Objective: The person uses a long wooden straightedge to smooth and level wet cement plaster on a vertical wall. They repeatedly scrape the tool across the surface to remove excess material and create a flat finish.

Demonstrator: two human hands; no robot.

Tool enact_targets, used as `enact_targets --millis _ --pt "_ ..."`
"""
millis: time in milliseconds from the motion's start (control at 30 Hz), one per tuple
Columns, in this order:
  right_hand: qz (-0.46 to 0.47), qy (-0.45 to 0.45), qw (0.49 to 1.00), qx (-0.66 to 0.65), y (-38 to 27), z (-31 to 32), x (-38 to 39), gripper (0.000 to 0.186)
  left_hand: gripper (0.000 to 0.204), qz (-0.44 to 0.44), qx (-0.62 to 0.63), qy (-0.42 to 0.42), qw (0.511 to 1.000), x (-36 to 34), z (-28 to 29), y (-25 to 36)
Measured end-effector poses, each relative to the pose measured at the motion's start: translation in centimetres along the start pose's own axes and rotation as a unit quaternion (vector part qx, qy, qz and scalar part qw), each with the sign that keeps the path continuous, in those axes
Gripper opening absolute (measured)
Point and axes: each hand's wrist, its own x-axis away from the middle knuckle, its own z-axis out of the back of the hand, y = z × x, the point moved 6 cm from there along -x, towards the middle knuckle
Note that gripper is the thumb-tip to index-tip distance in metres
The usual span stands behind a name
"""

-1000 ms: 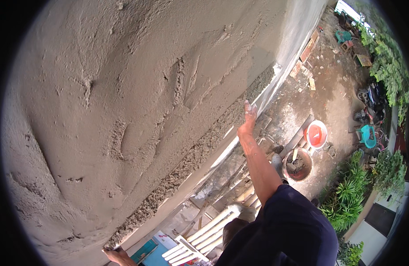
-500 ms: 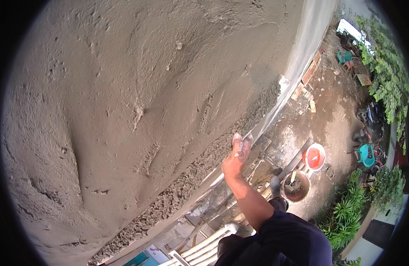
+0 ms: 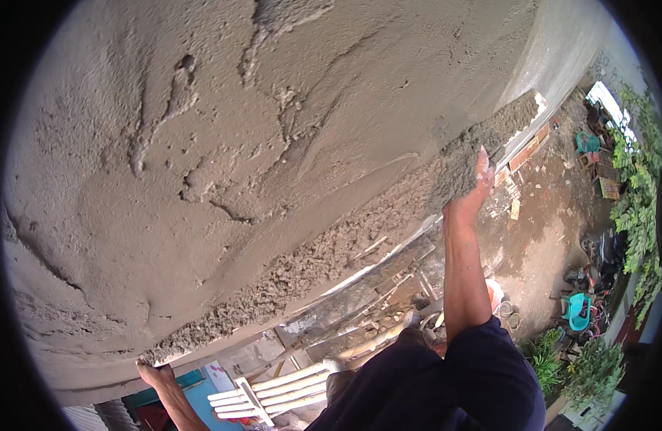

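A freshly plastered grey-brown wall [image 3: 223,165] fills most of the view. Slanting across it is a long straightedge board [image 3: 541,103], pale at its far right end. Coarse wet mortar [image 3: 309,266] is heaped along nearly its whole length. My right hand [image 3: 474,190] grips the board toward that end, thumb up against the mortar and the other fingers mostly hidden. At the lower left end, my left hand [image 3: 156,375] is closed around the board, its fingers partly hidden.
Below me are bamboo scaffold poles [image 3: 295,391] with my feet near them. Farther down lie dirt ground [image 3: 518,244] with rubble, a partly hidden bucket [image 3: 494,294], a turquoise plastic chair [image 3: 576,310] and green plants [image 3: 595,370]. Leafy branches [image 3: 636,215] hang at the right.
My right hand and the board have moved up and to the right in view. My left hand has come into sight at the lower left. My arm now covers most of the buckets.
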Motion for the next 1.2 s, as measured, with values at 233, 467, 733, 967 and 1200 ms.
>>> enact_targets --millis 233,467,733,967,1200 --pt "0.018 -0.092 0.995 -0.012 -4.7 -1.2 -9.4 0.039 0.039 0.006 0.026 -0.035 0.999 8.4 -5.4 -3.9" --pt "0.059 -0.099 0.984 0.134 -0.8 -0.9 -3.2 0.038 0.032 0.01 0.032 0.014 0.999 2.6 -0.6 0.7" --pt "-0.064 -0.091 0.989 0.098 12.2 1.0 18.9 0.042 0.031 -0.102 -0.029 0.081 0.991 -12.4 13.5 1.6" --pt "0.052 -0.08 0.974 0.204 14.0 -0.2 32.5 0.055 0.039 -0.167 0.057 0.032 0.984 -21.3 20.5 8.4" --pt "-0.086 -0.076 0.991 -0.07 9.6 -1.7 24.5 0.049 0.03 -0.227 0.098 0.023 0.969 -15.0 14.0 13.0"
